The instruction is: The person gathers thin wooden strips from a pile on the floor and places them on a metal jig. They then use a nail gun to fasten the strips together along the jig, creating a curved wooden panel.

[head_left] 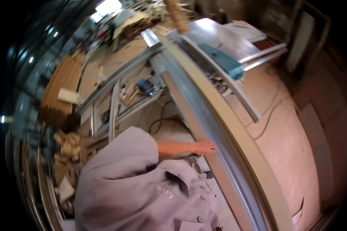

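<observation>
My left hand point(205, 147) rests on a long brown wooden strip point(184, 107), its fingers curled at the strip's edge beside a silver metal rail point(204, 115). Blur hides the exact hold of the fingertips. My left arm in a grey-mauve sleeve reaches across from the left. Along the rail's right side runs a long cream-coloured board or fence point(229, 119), parallel to it. My right hand is out of view.
Beyond the cream board sit a grey metal plate point(216, 34) and a teal machine housing point(221, 59). A blue power tool point(145, 87) lies within the metal frame point(112, 107). Stacked wooden panels point(61, 82) stand at left. A dark cable point(272, 111) crosses the tan surface at right.
</observation>
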`<state>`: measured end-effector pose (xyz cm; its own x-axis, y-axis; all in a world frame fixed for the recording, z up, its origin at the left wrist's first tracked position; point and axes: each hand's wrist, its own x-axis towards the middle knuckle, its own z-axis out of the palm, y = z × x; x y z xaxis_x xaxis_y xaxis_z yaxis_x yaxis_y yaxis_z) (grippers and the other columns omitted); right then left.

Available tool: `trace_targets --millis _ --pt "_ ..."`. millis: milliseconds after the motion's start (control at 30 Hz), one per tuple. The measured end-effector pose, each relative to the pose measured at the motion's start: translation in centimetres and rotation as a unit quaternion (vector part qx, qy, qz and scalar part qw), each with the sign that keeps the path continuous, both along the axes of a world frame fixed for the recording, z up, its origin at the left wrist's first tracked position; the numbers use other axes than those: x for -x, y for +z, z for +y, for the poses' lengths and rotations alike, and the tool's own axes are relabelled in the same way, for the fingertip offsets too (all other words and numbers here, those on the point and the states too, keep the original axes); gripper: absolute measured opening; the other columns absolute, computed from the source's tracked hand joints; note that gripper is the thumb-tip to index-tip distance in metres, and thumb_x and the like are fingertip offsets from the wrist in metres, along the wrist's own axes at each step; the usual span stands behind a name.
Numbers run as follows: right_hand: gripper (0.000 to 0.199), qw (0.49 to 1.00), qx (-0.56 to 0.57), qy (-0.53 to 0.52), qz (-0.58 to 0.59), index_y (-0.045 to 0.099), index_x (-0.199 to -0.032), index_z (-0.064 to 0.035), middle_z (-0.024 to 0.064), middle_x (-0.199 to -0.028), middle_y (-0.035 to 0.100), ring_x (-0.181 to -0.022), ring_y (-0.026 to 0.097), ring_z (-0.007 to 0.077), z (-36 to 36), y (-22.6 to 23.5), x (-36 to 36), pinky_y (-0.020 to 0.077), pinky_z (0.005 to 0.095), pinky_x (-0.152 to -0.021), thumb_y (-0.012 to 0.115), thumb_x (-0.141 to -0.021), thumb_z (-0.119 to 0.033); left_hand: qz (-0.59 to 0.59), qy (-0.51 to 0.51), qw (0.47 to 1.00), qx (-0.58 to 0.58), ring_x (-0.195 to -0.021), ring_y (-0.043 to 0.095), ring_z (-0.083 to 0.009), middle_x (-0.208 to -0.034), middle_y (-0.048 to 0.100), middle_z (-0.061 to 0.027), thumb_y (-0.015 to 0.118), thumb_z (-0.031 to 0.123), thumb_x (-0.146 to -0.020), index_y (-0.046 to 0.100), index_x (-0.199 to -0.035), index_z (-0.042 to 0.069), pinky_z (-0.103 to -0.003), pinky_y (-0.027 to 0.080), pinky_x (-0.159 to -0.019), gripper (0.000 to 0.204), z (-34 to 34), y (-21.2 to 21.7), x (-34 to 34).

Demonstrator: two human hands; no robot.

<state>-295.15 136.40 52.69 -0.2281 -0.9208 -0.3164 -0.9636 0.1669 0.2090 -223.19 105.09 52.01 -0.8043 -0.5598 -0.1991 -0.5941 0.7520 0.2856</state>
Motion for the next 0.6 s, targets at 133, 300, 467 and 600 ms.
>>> trace_targets --millis 133,300,467,600 --pt "0.043 0.982 -0.169 -0.088 -0.014 0.068 -0.114 -0.0052 0.0182 -0.111 0.068 -0.107 0.064 0.038 -1.3 4.9 -3.2 0.0536 0.0462 -0.093 0.072 -0.08 -0.031 -0.019 0.069 0.995 0.066 -0.119 0.056 -0.0253 -0.12 0.059 -0.0077 0.08 0.015 -0.068 0.058 -0.119 0.008 -0.041 0.047 -0.099 0.056 0.0 -4.2 -5.7" --pt "0.045 0.984 -0.118 0.026 -0.127 0.059 -0.127 -0.0074 0.0176 -0.125 0.061 -0.117 0.059 0.0381 -8.3 6.5 -17.6 0.0498 0.0467 -0.101 0.066 -0.086 -0.023 -0.026 0.121 0.986 0.116 -0.111 0.059 -0.0227 -0.112 0.059 -0.0057 0.071 0.009 -0.076 0.059 -0.108 0.009 -0.038 0.048 -0.094 0.034 -3.0 -3.6 -10.1" --pt "0.062 0.975 -0.098 0.078 -0.185 0.054 -0.134 -0.0089 0.0163 -0.133 0.057 -0.124 0.054 0.0383 -15.1 5.3 -29.5 0.0477 0.0477 -0.105 0.073 -0.076 -0.022 0.007 0.124 0.985 0.119 -0.108 0.059 -0.0229 -0.108 0.059 -0.0055 0.072 0.008 -0.075 0.06 -0.103 0.009 -0.038 0.048 -0.092 0.03 -3.0 -3.6 -12.6" --pt "0.071 0.98 -0.05 0.064 -0.182 0.059 -0.122 -0.0075 0.0158 -0.121 0.06 -0.118 0.054 0.039 -14.9 2.0 -31.8 0.0485 0.0503 -0.099 0.086 -0.06 -0.027 0.023 0.085 0.989 0.121 -0.108 0.059 -0.0238 -0.106 0.059 -0.005 0.078 0.013 -0.068 0.061 -0.1 0.009 -0.037 0.049 -0.092 0.037 -4.9 -3.6 -12.5"
